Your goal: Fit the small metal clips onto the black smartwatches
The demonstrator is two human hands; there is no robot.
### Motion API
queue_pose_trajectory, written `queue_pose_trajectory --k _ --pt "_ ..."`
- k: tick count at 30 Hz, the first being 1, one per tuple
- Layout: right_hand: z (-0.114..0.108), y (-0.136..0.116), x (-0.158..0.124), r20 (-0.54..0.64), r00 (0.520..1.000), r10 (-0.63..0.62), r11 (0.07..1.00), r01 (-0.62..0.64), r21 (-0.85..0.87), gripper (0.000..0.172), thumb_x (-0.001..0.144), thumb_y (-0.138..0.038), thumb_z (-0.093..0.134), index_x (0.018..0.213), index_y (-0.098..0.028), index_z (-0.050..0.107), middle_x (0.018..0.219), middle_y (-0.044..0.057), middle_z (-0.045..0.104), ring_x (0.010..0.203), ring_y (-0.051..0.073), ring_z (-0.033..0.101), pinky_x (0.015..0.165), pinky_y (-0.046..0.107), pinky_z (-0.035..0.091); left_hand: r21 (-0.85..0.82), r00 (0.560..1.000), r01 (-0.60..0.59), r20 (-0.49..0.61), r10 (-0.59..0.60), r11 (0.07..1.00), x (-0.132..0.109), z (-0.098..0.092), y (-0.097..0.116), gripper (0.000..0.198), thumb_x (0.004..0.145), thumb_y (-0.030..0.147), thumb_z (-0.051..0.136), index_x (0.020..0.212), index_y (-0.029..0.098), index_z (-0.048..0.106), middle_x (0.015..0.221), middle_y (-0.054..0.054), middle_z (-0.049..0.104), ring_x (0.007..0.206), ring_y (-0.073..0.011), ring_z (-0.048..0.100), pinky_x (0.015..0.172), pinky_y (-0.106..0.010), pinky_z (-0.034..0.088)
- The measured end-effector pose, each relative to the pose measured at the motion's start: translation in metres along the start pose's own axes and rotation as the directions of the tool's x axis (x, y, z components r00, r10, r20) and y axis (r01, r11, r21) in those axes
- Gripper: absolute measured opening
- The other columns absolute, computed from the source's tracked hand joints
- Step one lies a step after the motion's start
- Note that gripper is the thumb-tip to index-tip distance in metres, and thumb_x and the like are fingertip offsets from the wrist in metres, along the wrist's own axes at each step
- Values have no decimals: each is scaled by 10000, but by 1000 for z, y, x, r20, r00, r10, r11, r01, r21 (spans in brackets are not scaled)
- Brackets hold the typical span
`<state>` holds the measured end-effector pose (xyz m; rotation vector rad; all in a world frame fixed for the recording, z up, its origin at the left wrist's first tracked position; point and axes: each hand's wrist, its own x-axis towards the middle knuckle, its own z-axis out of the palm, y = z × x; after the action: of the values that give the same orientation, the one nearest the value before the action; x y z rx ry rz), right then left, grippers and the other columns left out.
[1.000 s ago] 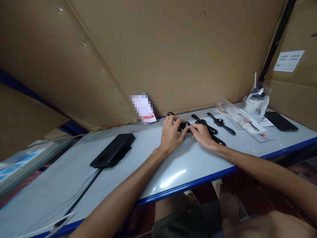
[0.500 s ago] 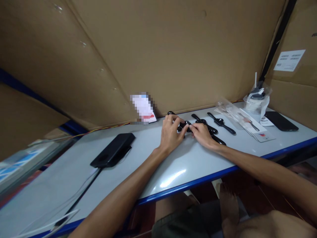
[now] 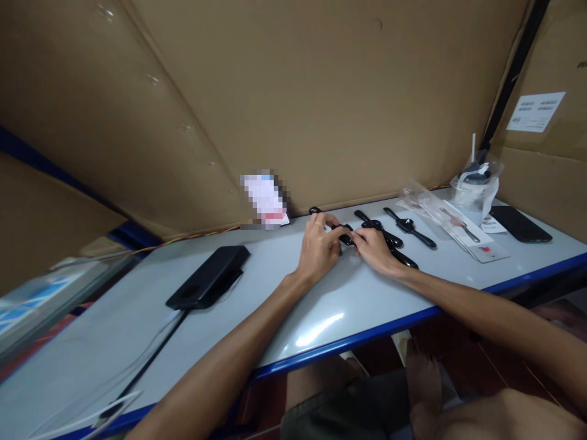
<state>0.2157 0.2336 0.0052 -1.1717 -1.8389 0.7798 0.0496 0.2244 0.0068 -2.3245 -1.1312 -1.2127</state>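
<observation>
Both my hands meet over a black smartwatch (image 3: pixel 343 233) lying near the back of the grey table (image 3: pixel 275 305). My left hand (image 3: pixel 320 249) has its fingers curled and pinched on the watch body. My right hand (image 3: pixel 375 250) pinches the same watch from the right, over its strap, whose end (image 3: pixel 409 263) sticks out past the wrist. The strap's other end (image 3: pixel 314 210) shows above my left hand. Two more black watches (image 3: pixel 378 228) (image 3: pixel 408 227) lie flat just to the right.
A black flat device (image 3: pixel 208 277) with a cable lies at the left. Clear plastic bags (image 3: pixel 431 205), a card (image 3: pixel 486 250), a bagged cup (image 3: pixel 474 180) and a black phone (image 3: pixel 520 223) are at the right. Cardboard walls stand behind. My knees show below the blue table edge.
My left fingers have curled tighter over the watch body. Otherwise the hands and the watches stay where they were.
</observation>
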Motion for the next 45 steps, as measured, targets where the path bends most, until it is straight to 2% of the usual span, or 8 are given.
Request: queue_pose_trajectory --k 3,9,23,28,31,34,38,45 --pt "0 0 0 -8 1000 -9 1000 9 -4 410 978 -191 506 569 -195 485 526 -17 550 554 135 522 633 258 345 -20 1000 7 -23 -8 1000 0 -1 0 261 856 48 507 875 215 707 1038 -87 582 985 -252 524 832 -414 456" --pt "0 1 0 -11 1000 -14 1000 14 -7 406 982 -194 506 576 -194 495 525 -21 548 553 133 515 632 256 346 61 988 155 -22 -154 986 1 -1 4 132 928 330 635 920 201 662 1020 -91 586 975 -265 525 881 -437 455" --pt "2 1 1 -7 1000 11 1000 -11 2 382 965 -185 514 583 -193 507 536 -11 564 572 142 549 632 259 359 -2 1000 -1 9 1 1000 -1 2 0 239 924 130 525 1033 222 716 1025 -94 597 950 -247 532 856 -435 463" --pt "1 3 1 12 998 59 988 -60 142 405 960 -248 506 558 -191 499 507 -17 529 511 122 487 563 245 354 -136 976 189 -86 -201 973 3 -1 0 170 912 236 595 1078 214 628 1049 -80 622 995 -246 572 868 -409 479" --pt "-1 1 1 40 987 158 938 -163 307 373 967 -285 499 607 -188 519 507 -24 515 444 96 420 478 226 317 -326 891 368 -144 -431 871 3 -1 -8 116 954 300 546 1000 201 584 943 -53 640 858 -191 598 771 -337 481" --pt "-3 -3 2 69 967 245 877 -252 409 325 975 -287 492 674 -183 549 518 -32 509 403 78 376 425 218 276 -523 823 497 31 -567 693 3 3 -14 237 971 428 524 957 196 575 783 -15 624 700 -149 589 640 -276 460" --pt "-5 -6 1 86 961 261 854 -272 443 312 976 -297 492 694 -181 555 529 -37 501 397 76 367 408 218 260 -658 764 568 200 -613 494 5 5 -10 434 891 610 612 968 183 596 749 -9 638 652 -133 611 571 -240 477" --pt "0 2 0 86 995 42 948 -67 312 332 923 -327 551 623 -186 529 511 -42 481 488 103 429 503 228 315 -667 682 677 411 -605 311 5 7 0 586 793 738 666 737 157 617 588 -25 624 504 -128 577 440 -221 434"
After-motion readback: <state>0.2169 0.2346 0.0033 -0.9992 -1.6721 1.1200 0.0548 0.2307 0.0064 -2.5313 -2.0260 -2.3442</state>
